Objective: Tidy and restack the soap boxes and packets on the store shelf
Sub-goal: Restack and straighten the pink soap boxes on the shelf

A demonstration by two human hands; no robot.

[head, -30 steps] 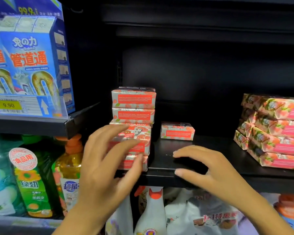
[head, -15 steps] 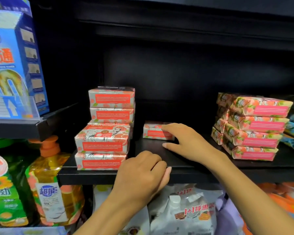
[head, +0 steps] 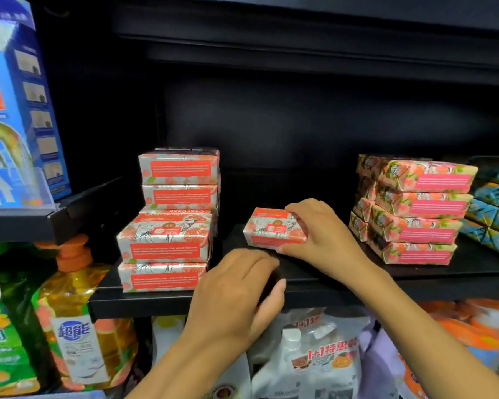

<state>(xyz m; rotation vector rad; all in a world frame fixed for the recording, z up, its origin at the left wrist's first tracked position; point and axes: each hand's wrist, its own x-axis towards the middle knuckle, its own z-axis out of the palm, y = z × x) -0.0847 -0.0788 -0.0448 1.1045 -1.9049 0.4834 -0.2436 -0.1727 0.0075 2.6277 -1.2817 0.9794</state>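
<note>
A single red-and-silver soap box (head: 272,229) sits tilted at the middle of the black shelf (head: 314,286), and my right hand (head: 321,234) grips its right end. My left hand (head: 238,292) rests curled on the shelf's front lip just below it, holding nothing that I can see. To the left stands a stack of matching red soap boxes (head: 167,223), two low at the front and taller ones behind. On the right sits a stack of pink-labelled soap packets (head: 412,211).
Blue-green packets (head: 493,208) lie at the far right of the shelf. A blue drain-cleaner box (head: 18,110) stands on the upper left shelf. Below are an orange-pump detergent bottle (head: 78,312) and refill pouches (head: 320,358).
My right hand has closed on the lone soap box and drawn it forward and tilted it. My left hand left the left stack and came to the shelf's front edge.
</note>
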